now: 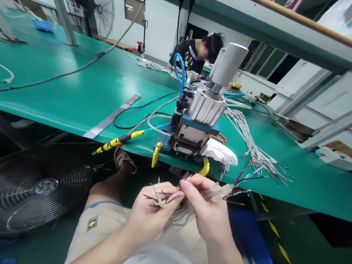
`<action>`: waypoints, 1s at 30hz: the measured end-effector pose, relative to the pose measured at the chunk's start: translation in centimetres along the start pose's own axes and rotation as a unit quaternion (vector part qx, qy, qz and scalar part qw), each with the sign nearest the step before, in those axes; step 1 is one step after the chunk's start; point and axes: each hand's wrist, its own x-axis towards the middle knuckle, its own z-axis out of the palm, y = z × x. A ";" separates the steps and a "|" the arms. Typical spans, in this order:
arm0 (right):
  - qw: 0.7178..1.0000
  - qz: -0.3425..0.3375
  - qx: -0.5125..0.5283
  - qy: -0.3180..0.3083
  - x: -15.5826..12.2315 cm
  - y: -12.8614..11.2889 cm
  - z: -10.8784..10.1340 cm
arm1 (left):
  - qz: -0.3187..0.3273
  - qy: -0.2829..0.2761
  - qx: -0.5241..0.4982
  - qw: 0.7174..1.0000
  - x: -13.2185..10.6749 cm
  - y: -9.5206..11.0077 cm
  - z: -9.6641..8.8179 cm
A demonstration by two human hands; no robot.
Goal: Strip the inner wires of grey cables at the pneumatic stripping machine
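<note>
My left hand [151,210] is closed around a thin bundle of wires [161,198] whose stripped ends stick up between thumb and fingers. My right hand [207,209] pinches the same wire ends from the right, its fingertips touching the left thumb. Both hands are over my lap, just in front of the table edge. Directly beyond them a small pneumatic wire machine [195,123] stands on the green table [74,93], with a grey cylinder [229,64] on top.
A pile of loose wires [252,147] lies right of the machine, beside a white cloth [220,152]. Yellow-black pliers [119,141] and a steel ruler [112,117] lie to its left. A floor fan [30,192] stands lower left. Another person [196,53] works at the far end.
</note>
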 end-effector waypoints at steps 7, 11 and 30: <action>1.000 0.004 0.002 0.027 0.3 0.0 -0.1 | -0.131 0.059 -0.101 0.984 -0.6 -0.1 -0.6; 1.000 -0.013 -0.019 0.003 0.3 0.0 0.2 | -0.125 0.041 -0.085 0.988 -0.3 0.0 -0.7; 0.995 -0.018 -0.098 -0.031 0.0 -0.1 0.2 | -0.096 -0.138 0.097 0.981 0.6 -0.8 -2.9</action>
